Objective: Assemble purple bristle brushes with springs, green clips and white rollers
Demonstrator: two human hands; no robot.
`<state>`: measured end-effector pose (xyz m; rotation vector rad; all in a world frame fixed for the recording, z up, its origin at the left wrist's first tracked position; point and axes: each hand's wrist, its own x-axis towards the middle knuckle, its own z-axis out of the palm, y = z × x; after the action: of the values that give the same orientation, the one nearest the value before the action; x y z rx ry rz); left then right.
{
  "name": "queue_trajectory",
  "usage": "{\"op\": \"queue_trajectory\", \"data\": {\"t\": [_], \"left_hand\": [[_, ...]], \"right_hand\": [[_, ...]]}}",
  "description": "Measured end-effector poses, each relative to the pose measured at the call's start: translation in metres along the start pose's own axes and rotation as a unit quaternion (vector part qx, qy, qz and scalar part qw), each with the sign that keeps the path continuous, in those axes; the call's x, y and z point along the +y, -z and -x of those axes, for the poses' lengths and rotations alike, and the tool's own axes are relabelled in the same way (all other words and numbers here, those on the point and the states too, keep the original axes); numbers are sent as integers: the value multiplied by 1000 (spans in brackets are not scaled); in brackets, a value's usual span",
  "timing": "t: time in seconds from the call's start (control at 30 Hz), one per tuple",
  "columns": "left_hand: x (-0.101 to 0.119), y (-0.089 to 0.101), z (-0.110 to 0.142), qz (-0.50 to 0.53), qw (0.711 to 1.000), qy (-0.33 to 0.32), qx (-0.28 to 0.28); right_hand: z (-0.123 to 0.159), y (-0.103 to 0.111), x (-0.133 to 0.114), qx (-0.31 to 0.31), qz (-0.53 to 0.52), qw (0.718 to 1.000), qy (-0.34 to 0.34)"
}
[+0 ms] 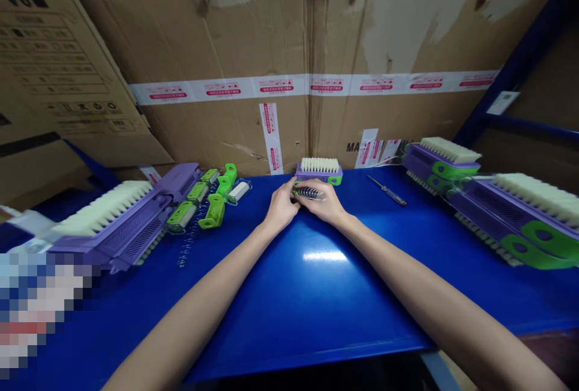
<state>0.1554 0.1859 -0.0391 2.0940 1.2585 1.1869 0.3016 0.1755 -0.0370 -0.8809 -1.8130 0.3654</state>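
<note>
Out over the blue table, my left hand point(281, 205) and my right hand point(329, 205) meet with fingers closed. Between them lies a dark metal coil spring point(312, 193), along the fingers of the right hand. At its left end, by the left fingertips, a bit of green shows; the fingers hide most of it. Just behind my hands stands a purple brush point(319, 169) with cream bristles up and a green end. To the left are bright green plastic parts point(212, 211), several green holders with pale inserts point(182, 215), and a loose coil spring point(185, 246).
Purple brush units stand at the left point(122, 222) and right point(511, 210) of the blue table point(289, 306). A screwdriver point(389, 192) lies to the right of my hands. A small clear packet point(239, 190) lies left. Cardboard point(217, 131) walls the back.
</note>
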Motion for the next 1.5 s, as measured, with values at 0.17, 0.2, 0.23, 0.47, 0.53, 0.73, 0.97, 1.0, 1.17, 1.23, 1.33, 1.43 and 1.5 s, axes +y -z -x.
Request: {"op": "queue_trajectory", "data": {"t": [0.17, 0.2, 0.23, 0.47, 0.53, 0.73, 0.97, 1.0, 1.17, 1.23, 1.33, 1.43, 1.5], "left_hand": [[5, 1, 3, -55, 998, -24, 8], [6, 1, 3, -42, 999, -25, -1], [6, 1, 3, -27, 999, -24, -9], [5, 0, 5, -43, 998, -37, 31], [3, -1, 7, -63, 995, -59, 48], [3, 0, 8, -111, 984, -129, 57], [8, 3, 4, -37, 997, -62, 11], [7, 3, 3, 5, 999, -48, -3], [4, 9, -1, 270, 957, 83, -70], [5, 12, -3, 312, 938, 122, -87], [6, 15, -6, 336, 928, 143, -77], [7, 15, -7, 373, 913, 160, -45], [6, 15, -9, 407, 895, 180, -14]], "right_hand": [[0, -3, 4, 37, -96, 990, -96], [0, -4, 5, 48, -116, 985, -115], [-1, -4, 6, 56, -133, 981, -130], [-6, -9, 2, 88, -162, 968, -171], [-7, -11, -1, 106, -166, 963, -185], [-10, -11, -10, 135, -251, 924, -254], [-9, -3, -12, 113, -296, 907, -277], [-10, -2, -13, 108, -299, 905, -281], [-11, 4, -12, 80, -304, 904, -291], [-12, 7, -11, 70, -299, 907, -289], [-12, 8, -9, 54, -278, 918, -277], [-13, 11, -10, 45, -200, 951, -233], [-14, 16, -11, 61, -85, 978, -179]]}}
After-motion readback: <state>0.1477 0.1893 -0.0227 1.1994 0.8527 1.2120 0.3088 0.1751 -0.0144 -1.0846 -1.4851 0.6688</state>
